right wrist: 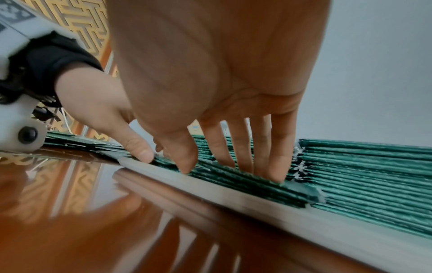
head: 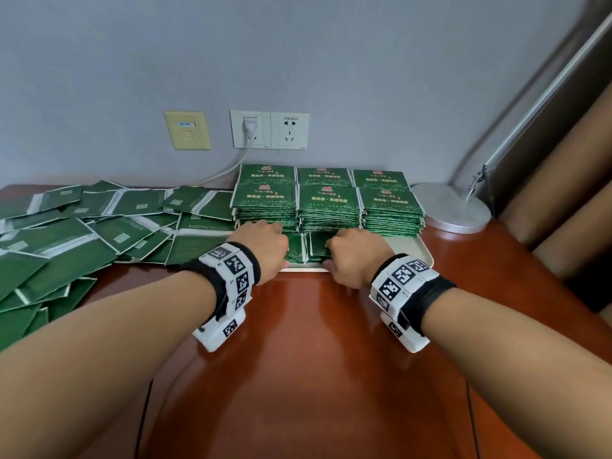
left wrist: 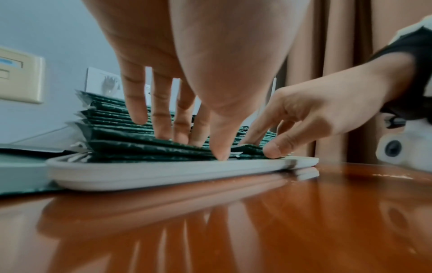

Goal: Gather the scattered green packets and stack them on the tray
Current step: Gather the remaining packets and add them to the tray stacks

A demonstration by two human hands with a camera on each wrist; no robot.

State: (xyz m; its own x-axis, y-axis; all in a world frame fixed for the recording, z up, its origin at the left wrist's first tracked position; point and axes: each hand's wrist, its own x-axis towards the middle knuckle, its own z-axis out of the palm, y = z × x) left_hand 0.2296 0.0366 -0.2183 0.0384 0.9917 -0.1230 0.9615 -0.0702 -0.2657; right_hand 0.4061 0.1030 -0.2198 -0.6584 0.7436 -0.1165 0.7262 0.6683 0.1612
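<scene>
left grip point(head: 265, 246), right grip point(head: 354, 260): flat fingers pressing glossy foil packets point(head: 299, 251) | smooth white tray point(head: 425, 256)

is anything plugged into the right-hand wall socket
No: the right white wall socket shows bare slots, while the white plug and its cable sit in the left white wall socket.

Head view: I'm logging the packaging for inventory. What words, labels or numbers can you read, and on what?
Nothing reads clearly enough to quote.
Stacked packets: gold Chinese characters under a red emblem, too blurred to read.
Scattered packets: small pale labels, too small.
Beige wall plate: blue sticker, text too small.
Sockets: tiny print, unreadable.
Wristbands: black-and-white square marker codes, no words.
</scene>
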